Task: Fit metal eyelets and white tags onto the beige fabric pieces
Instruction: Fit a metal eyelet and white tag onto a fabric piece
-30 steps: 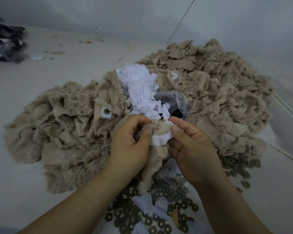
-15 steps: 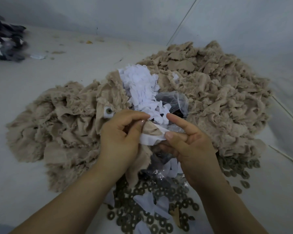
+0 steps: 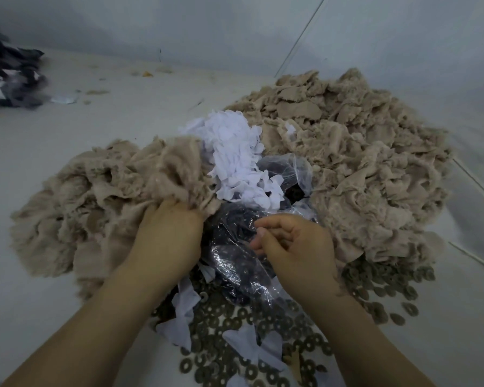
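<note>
Left hand [image 3: 166, 238] knuckles-up, fingers buried in edge of left beige fabric pile [image 3: 95, 196], gripping it. Right hand [image 3: 294, 244] over clear plastic bag [image 3: 235, 261], fingers loosely curled, thumb near fingertips; whether anything is pinched, cannot tell. White tags [image 3: 235, 157] heaped between left pile and right beige fabric pile [image 3: 361, 163]. Metal eyelets [image 3: 221, 356] scattered on worktop [image 3: 25, 317] near wrists.
</note>
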Tool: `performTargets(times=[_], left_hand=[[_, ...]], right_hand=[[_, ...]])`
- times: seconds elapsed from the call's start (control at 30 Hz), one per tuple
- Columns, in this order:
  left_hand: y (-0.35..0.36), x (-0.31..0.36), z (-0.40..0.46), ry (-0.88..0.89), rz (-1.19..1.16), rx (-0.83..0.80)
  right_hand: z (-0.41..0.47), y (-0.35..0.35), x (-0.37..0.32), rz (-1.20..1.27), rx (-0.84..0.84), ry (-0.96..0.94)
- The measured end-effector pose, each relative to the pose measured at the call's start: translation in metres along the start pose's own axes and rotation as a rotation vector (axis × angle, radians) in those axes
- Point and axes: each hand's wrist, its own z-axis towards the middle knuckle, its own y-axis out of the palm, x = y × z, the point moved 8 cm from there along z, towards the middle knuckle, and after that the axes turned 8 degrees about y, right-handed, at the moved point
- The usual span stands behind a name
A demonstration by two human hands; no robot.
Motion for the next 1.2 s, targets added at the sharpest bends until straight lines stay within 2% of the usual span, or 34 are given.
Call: performTargets(times=[0.07,0.13,0.2,0.23,0.33,0.47,0.57,0.67,0.73,0.87,1.07,1.17,1.2], left_hand=[[0.009,-0.001,0.002,0.005,-0.073,-0.005],[0.0,0.002,0.006,0.038,-0.14,0.103],[-0.007,0.003,0.009,0.051,-0.149,0.173],[-0.005,0.0,0.012,0.008,-0.148,0.142],[0.019,-0.018,0.014,-0.141,-0.034,0.028],[0.025,-0.021,0.01,-0.14,-0.042,-0.042],[0.013,-0.004,0.003,-0.077,-0.007,0.049],[-0.011,0.025,-0.001,0.023,0.032,0.185],[-0.02,0.044,0.0,0.09,0.02,0.22],[-0.025,0.062,0.004,0.156,-0.003,0.226],[-0.024,0.081,0.007,0.23,-0.009,0.242],[-0.024,0.09,0.012,0.257,-0.03,0.242],[-0.025,0.094,0.013,0.264,-0.036,0.237]], right_hand=[[0.003,-0.014,-0.003,-0.117,0.111,-0.085],[0.007,-0.034,-0.009,-0.277,0.253,-0.16],[0.013,-0.058,-0.01,-0.392,0.364,-0.153],[0.017,-0.068,-0.007,-0.441,0.388,-0.124],[0.031,-0.089,0.013,-0.618,0.364,-0.012],[0.039,-0.101,0.027,-0.692,0.43,0.044],[0.047,-0.105,0.033,-0.647,0.487,0.045],[0.063,-0.102,0.049,-0.706,0.419,0.117],[0.068,-0.102,0.051,-0.705,0.427,0.136],[0.069,-0.106,0.047,-0.691,0.443,0.175],[0.058,-0.113,0.034,-0.636,0.548,0.029],[0.066,-0.111,0.057,-0.734,0.446,0.195],[0.069,-0.112,0.06,-0.758,0.439,0.193]])
